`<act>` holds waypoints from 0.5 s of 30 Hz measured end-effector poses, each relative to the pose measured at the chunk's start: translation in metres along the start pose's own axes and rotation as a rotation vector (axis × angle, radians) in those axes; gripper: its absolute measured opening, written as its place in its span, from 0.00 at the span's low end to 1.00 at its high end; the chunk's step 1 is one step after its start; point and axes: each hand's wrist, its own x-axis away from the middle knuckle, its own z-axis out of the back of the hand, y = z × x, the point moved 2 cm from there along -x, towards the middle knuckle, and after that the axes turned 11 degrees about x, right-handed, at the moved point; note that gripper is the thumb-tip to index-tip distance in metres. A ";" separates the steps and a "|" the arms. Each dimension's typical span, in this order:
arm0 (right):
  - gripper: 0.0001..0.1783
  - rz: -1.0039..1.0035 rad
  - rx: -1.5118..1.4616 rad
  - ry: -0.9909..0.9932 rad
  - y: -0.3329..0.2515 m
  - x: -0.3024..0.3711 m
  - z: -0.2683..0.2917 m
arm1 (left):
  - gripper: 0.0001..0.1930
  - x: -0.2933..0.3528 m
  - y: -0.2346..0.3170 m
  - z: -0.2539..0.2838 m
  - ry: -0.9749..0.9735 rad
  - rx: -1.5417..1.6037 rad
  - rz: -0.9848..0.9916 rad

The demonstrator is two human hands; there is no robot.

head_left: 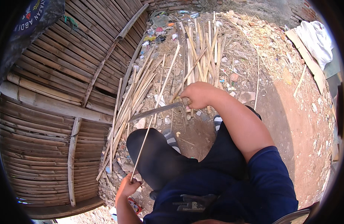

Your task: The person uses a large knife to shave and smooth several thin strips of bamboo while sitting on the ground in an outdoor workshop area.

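Observation:
My left hand (pixel 128 185), low on the left, is closed round the near end of a long thin bamboo strip (pixel 143 144). The strip slants up and away past my left knee toward the pile. In front of me, my right hand (pixel 198 96) grips the handle of a machete (pixel 167 108). Its long dark blade points left and crosses the strip above my knee; whether the edge touches it I cannot tell. Beyond my right hand lies a heap of split bamboo strips (pixel 198 56), and more bamboo strips (pixel 136 91) lie along the left side.
A slatted bamboo wall (pixel 52 100) rises close on my left, with a dark printed banner (pixel 34 22) at its top. Rubble and litter cover the ground ahead. My sandalled feet (pixel 171 140) are on bare earth. A white sack (pixel 314 43) lies on a board (pixel 305 61) at far right.

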 end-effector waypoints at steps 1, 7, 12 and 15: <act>0.24 0.056 0.031 -0.044 -0.010 0.001 -0.001 | 0.30 -0.001 -0.004 0.000 -0.023 -0.005 0.012; 0.27 -0.129 -0.161 -0.028 0.043 -0.010 -0.014 | 0.33 -0.007 0.006 -0.009 0.025 -0.051 0.118; 0.25 -0.137 -0.139 0.029 0.034 -0.008 -0.008 | 0.33 -0.007 0.010 -0.008 0.068 -0.083 0.100; 0.25 0.004 -0.040 -0.067 -0.007 -0.004 0.000 | 0.32 -0.011 -0.004 -0.007 0.114 -0.125 0.070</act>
